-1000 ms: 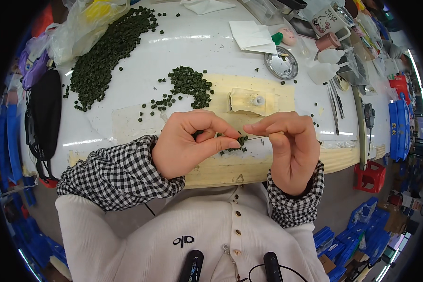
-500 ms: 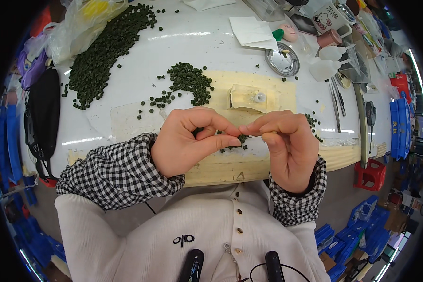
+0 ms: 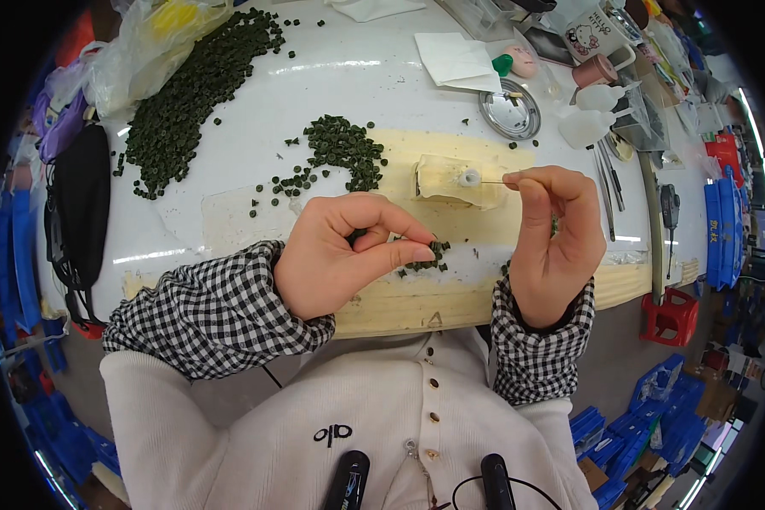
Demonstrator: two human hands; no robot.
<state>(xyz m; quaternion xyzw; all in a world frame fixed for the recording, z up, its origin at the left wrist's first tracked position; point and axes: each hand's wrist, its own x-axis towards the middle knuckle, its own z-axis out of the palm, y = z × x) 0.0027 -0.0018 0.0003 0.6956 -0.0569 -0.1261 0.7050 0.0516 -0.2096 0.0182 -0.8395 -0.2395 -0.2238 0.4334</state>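
My left hand (image 3: 348, 255) is closed in a pinch over the near edge of the work area, a small dark green part (image 3: 436, 245) at its fingertips. Just below those fingertips lies a little heap of the same green parts (image 3: 423, 265), so the pinched one is partly hard to tell apart. My right hand (image 3: 557, 238) pinches a thin needle-like rod (image 3: 493, 182). The rod points left, its tip at a small white round cup (image 3: 469, 178) on top of a block wrapped in cream tape (image 3: 435, 178).
More green parts lie in a middle pile (image 3: 344, 149) and a big heap (image 3: 187, 93) at far left. To the right are tweezers (image 3: 605, 191), white squeeze bottles (image 3: 586, 127), a round metal lid (image 3: 510, 110) and white paper (image 3: 455, 61). A black pouch (image 3: 81, 204) lies left.
My right hand has moved away from my left fingertips, up and to the right, bringing the rod's tip to the white cup. My left hand has stayed in place.
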